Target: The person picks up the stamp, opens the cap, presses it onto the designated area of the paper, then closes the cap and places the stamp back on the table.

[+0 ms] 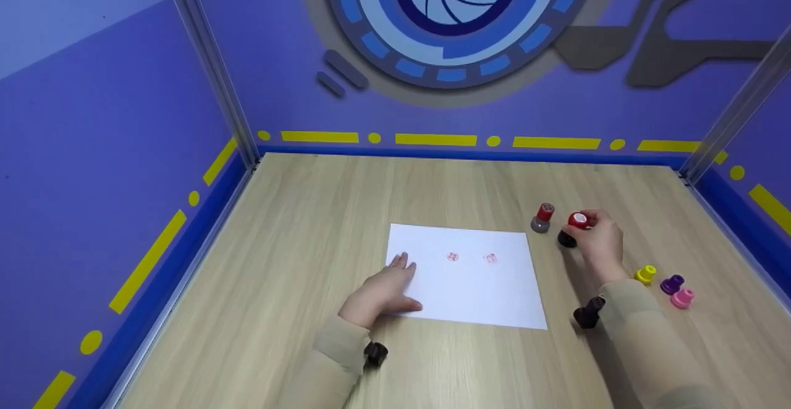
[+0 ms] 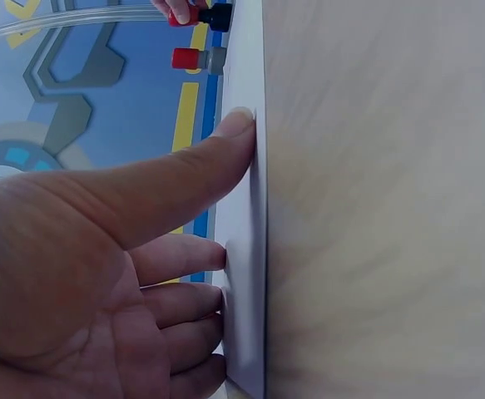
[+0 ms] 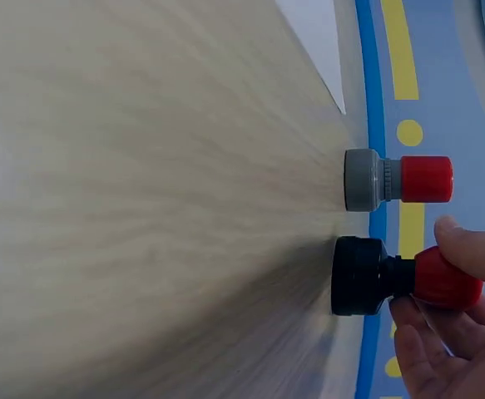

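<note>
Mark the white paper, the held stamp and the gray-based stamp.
White paper [image 1: 473, 280]: head view, blank middle.
Held stamp [image 3: 398, 275]: right wrist view, black neck.
Gray-based stamp [image 3: 394, 179]: right wrist view, gray neck.

Head view: high, forward-down over table [image 1: 309, 223]. Wrist views: low, close, rolled sideways, facing wall [image 1: 272, 88]; both catch black stamp [image 3: 358, 276], right nearer.

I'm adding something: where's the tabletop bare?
Between the rectangular white paper sheet and purple back wall; also between the left grip and left wall. Crowded: the right side (red-black stamp, red-grey stamp, yellow, purple and pink plastic pieces).
</note>
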`<state>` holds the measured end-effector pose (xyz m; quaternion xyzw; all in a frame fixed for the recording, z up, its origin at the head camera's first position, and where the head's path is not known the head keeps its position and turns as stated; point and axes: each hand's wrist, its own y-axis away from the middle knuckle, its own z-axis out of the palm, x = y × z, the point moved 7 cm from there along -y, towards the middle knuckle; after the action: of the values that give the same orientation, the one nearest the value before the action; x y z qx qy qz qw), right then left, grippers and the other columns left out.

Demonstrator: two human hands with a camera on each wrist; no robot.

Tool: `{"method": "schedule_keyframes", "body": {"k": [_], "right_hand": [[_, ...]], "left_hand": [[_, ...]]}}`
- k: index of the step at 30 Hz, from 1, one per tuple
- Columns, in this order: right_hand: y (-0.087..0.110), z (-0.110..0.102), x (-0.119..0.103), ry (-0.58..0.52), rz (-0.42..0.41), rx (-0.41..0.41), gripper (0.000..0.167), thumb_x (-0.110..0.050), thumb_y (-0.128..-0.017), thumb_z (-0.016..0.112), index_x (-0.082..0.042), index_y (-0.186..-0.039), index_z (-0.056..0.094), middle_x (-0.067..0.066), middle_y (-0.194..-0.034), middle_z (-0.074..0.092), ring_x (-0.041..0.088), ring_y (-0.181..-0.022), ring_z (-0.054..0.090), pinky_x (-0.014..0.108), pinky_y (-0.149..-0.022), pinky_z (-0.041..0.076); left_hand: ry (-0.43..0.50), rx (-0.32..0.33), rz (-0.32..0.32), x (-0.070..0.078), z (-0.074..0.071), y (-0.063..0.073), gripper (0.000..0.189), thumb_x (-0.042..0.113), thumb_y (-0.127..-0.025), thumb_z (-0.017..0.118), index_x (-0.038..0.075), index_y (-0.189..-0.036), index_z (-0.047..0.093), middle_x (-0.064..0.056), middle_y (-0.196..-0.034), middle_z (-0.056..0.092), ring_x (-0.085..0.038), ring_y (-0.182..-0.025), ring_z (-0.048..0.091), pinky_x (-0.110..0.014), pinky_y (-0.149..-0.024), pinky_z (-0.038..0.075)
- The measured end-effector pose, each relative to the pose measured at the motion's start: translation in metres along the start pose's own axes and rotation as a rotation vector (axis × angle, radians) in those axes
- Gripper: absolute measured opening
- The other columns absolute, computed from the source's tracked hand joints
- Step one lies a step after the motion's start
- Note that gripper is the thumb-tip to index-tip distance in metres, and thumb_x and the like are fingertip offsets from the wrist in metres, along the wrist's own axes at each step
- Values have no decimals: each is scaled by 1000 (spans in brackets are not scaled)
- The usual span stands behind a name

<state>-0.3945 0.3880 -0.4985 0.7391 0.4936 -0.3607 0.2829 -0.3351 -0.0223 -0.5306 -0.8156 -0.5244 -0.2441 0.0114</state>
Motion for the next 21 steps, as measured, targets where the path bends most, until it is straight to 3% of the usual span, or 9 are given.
{"method": "schedule_keyframes", "body": {"k": [6, 12, 15, 18, 21], "right_hand": [[0, 0, 2, 16, -27, 3, 64, -9, -99, 68, -2, -155, 37, 29, -151, 48, 42, -135, 50, 52, -116, 46], [7, -6, -1, 19, -105, 25, 74, -16, -99, 69, -5, -161, 29, 30, -153, 49, 44, -134, 54, 53, -113, 48], [19, -16, 0, 13, -118, 53, 74, -25, -100, 69, -6, -161, 30, 26, -154, 49, 41, -132, 57, 39, -107, 55], [36, -35, 3, -35, -125, 96, 67, -31, -101, 67, -5, -156, 39, 21, -153, 53, 20, -124, 63, 15, -93, 56], [54, -66, 13, -73, -97, 167, 58, -34, -100, 67, -3, -147, 52, -2, -130, 70, -9, -102, 60, 0, -79, 46]], "left_hand": [[9, -5, 2, -1, -1, -1, 87, 36, -92, 78, 2, -159, 34, -20, -171, 18, -32, -161, 17, -45, -131, 23], [21, 9, 12, 0, -4, 0, 87, 34, -91, 79, 0, -158, 36, -21, -170, 20, -33, -160, 18, -47, -130, 24], [21, 8, 13, 1, -3, 1, 86, 34, -91, 79, -1, -158, 36, -22, -170, 21, -33, -160, 19, -47, -130, 24], [23, 7, 12, 1, -3, 2, 86, 33, -91, 80, -1, -157, 36, -21, -170, 21, -33, -160, 19, -47, -130, 24], [28, 7, 12, 1, -3, 2, 86, 33, -91, 80, 0, -157, 37, -21, -170, 21, -33, -160, 19, -48, -130, 25]]}}
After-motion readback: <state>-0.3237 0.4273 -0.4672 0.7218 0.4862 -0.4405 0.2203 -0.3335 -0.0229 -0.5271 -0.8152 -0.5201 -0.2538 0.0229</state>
